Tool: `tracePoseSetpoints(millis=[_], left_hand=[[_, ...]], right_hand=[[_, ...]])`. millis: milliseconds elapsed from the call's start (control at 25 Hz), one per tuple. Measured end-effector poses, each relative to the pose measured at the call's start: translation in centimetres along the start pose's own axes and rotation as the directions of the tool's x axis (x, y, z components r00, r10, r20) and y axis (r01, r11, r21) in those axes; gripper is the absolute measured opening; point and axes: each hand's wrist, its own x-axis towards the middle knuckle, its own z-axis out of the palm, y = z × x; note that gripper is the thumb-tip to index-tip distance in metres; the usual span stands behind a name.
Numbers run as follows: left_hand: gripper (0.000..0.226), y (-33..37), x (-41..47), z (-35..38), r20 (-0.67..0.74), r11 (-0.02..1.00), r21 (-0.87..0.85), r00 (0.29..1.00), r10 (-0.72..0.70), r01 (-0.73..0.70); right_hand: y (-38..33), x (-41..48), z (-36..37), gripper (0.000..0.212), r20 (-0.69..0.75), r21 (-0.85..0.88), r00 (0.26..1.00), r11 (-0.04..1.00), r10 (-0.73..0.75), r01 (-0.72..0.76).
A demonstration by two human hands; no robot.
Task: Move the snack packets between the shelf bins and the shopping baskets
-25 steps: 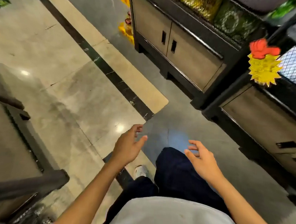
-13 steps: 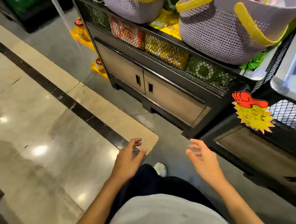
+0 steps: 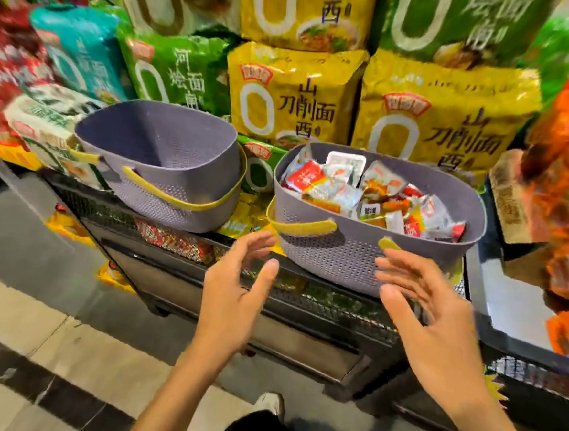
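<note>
yellow packs [image 3: 285, 94]: 山西刀削面 | green pack [image 3: 182, 73]: 河南烩面 | snack packets [image 3: 372, 194]: print unreadable

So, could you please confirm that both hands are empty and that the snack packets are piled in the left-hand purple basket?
Not quite: the snack packets are piled in the right-hand purple basket, not the left-hand basket, which looks empty. The head view shows this. The left hand and right hand are indeed empty.

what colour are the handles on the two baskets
Yellow, on both purple baskets: the empty basket and the full basket. Head view.
</note>
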Motion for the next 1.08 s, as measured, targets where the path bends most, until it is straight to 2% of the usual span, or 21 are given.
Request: tracePoseSetpoints(millis=[160,360,440,520,600,640,680,760,880,1000,1080], left_hand=[[0.027,1.5,9.8,-0.5,0.090,0.970,0.055,0.969,0.231,-0.236],[0.038,-1.4,17.1,2.0,0.265,0.916,0.169,0.912,0.314,-0.364],[0.038,-2.5,18.9,3.1,0.332,0.912,0.158,0.890,0.311,-0.378],[0.040,-2.9,19.7,3.9,0.363,0.926,0.143,0.889,0.280,-0.350],[0.042,-3.5,19.6,4.3,0.327,0.946,0.112,0.910,0.254,-0.304],[0.041,-3.7,19.5,4.5,0.299,0.954,0.089,0.921,0.250,-0.287],[0.039,-3.8,19.4,4.6,0.276,0.960,0.066,0.930,0.244,-0.271],[0.037,-3.9,19.3,4.8,0.256,0.969,0.041,0.940,0.227,-0.245],[0.038,-3.4,19.2,4.5,0.265,0.975,0.039,0.943,0.199,-0.217],[0.040,-2.5,19.4,4.5,0.193,0.989,0.026,0.972,0.135,-0.142],[0.041,-1.0,20.1,4.7,0.188,0.997,-0.074,0.981,0.045,-0.031]], right_hand=[[-2.5,6.3,-0.6,0.024,-0.111,-0.021,0.989,0.995,-0.096,0.094],[-1.2,14.0,0.4,0.017,0.034,-0.267,0.998,0.962,-0.048,0.056],[-0.5,16.9,1.3,0.029,0.167,-0.475,0.986,0.874,-0.028,0.106],[0.0,19.0,2.5,0.044,0.295,-0.679,0.955,0.710,0.030,0.188],[0.4,19.8,3.7,0.049,0.344,-0.797,0.935,0.554,0.085,0.242],[0.7,20.0,4.0,0.053,0.337,-0.816,0.935,0.530,0.108,0.233],[0.9,20.0,4.1,0.059,0.321,-0.810,0.939,0.550,0.126,0.203],[1.0,20.1,4.0,0.063,0.280,-0.747,0.947,0.655,0.158,0.112],[1.2,20.1,3.3,0.050,0.235,-0.666,0.953,0.746,0.191,0.015],[0.9,20.4,2.2,0.033,0.008,-0.460,0.991,0.880,0.133,-0.115],[0.3,20.7,1.9,0.025,-0.193,-0.274,0.980,0.961,-0.036,-0.019]])
